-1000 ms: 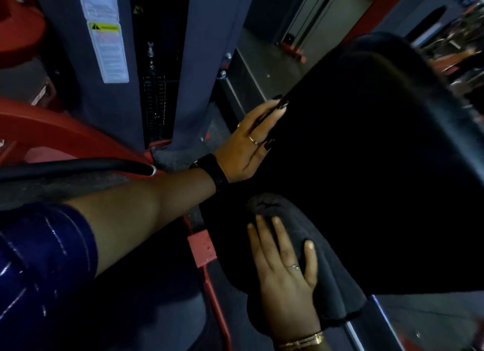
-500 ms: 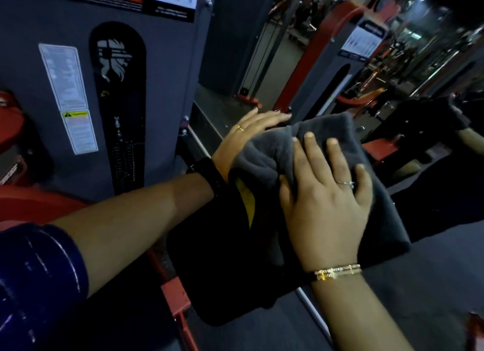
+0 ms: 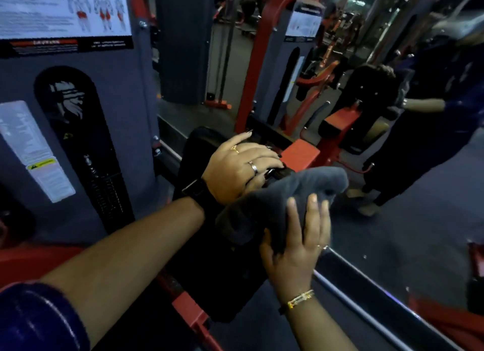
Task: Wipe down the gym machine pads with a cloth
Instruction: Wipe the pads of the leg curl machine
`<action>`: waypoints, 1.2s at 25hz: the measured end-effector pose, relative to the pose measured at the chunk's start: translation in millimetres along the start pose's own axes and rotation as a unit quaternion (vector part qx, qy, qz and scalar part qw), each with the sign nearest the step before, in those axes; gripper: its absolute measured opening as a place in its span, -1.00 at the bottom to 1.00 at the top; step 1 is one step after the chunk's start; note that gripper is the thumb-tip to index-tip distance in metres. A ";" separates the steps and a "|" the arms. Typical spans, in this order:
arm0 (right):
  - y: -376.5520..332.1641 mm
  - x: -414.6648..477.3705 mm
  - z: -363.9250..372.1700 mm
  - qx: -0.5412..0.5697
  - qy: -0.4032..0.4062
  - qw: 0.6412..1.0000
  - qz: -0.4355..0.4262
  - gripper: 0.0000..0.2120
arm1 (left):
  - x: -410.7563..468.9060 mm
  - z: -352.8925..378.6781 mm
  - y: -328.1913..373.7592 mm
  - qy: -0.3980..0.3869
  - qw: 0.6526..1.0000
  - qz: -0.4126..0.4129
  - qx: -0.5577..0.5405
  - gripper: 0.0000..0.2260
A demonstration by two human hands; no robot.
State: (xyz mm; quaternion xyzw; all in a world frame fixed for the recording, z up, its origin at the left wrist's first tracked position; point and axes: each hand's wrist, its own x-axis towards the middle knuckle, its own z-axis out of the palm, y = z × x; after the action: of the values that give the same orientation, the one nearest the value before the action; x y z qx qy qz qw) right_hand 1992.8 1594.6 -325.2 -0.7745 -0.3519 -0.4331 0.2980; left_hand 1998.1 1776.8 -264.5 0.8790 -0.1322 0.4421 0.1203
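Observation:
A black upright machine pad point(image 3: 209, 259) stands in the middle of the view on a red bracket. A dark grey cloth point(image 3: 288, 196) is draped over its top edge. My left hand point(image 3: 235, 170) grips the pad's top at the far side, fingers curled over it beside the cloth. My right hand point(image 3: 296, 243) holds the near lower part of the cloth, thumb under and fingers spread over it, against the pad's right side.
The grey weight-stack housing point(image 3: 78, 130) with labels and a muscle chart stands close on the left. A wall mirror point(image 3: 366, 115) on the right, with a metal bottom rail point(image 3: 366, 293), reflects me and red machines. Red frame parts point(image 3: 193, 316) sit below the pad.
The view has risen from the pad's face to its top. My right hand slid the cloth up and over the top edge, then down its right side. My left hand moved onto the pad's top.

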 end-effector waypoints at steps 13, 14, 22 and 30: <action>0.1 -70.7 16.3 0.080 -0.018 0.991 0.102 -0.31 | 6.2 -0.9 46.4 -0.083 0.996 0.042 -0.003 -0.66; 1.0 -52.1 11.3 0.092 -0.018 0.989 0.112 -0.31 | 7.3 -1.8 46.4 -0.078 0.996 0.044 -0.009 -0.67; 2.6 -81.9 29.5 0.143 -0.018 0.982 0.123 0.00 | 23.2 7.9 62.0 -0.116 0.985 0.126 0.005 -0.63; -1.0 -152.7 48.8 0.123 -0.043 0.983 0.126 -0.06 | 19.0 17.8 75.6 -0.082 0.992 0.092 0.020 -0.73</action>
State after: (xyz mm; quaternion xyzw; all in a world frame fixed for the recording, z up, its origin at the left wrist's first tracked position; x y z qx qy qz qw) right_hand 1956.9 1588.8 -481.3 -0.7877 -0.3144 -0.3119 0.4283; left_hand 1996.7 1697.8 -252.4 0.8988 -0.2127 0.3800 0.0498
